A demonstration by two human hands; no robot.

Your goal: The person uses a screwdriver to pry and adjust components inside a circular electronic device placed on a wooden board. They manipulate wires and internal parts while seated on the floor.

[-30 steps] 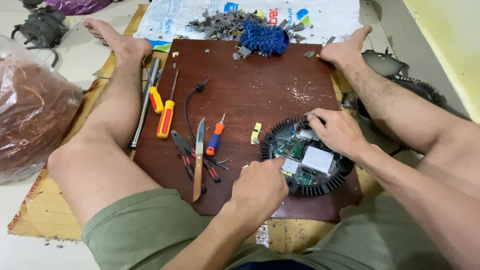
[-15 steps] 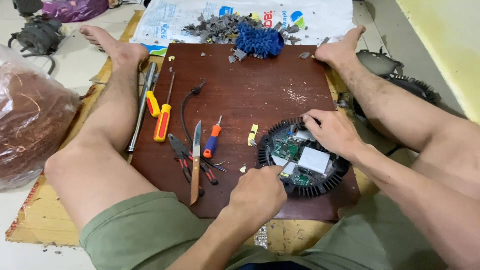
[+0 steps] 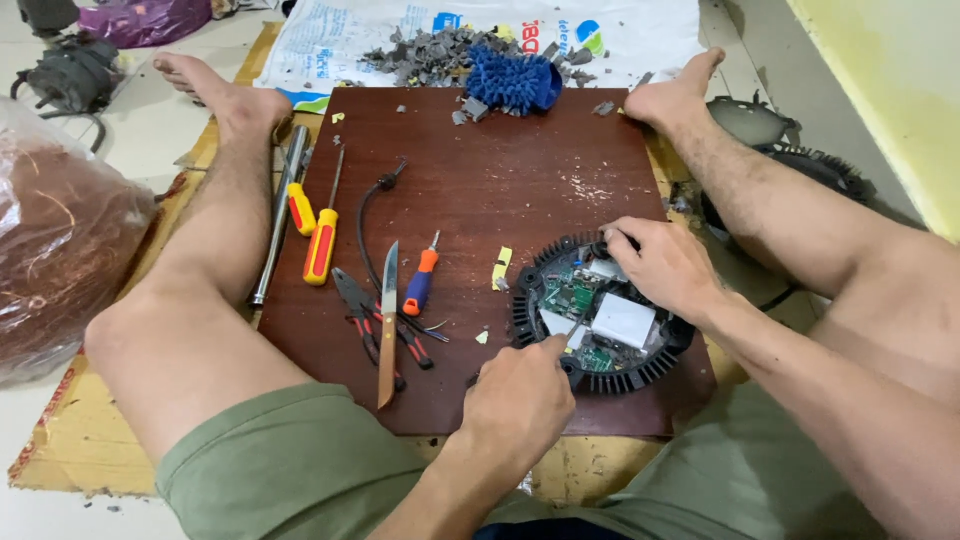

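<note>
Finned round housing gripped by right hand; left hand clutches a thin tool.

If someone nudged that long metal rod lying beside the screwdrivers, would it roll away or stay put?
The metal rod looks round and smooth, so a sideways push would probably roll it. It lies at the edge of the wooden board against the person's leg, which would likely stop it that way. It looks solid, so probably stiff and rather heavy.

Board centre open; knife, pliers block left.
</note>
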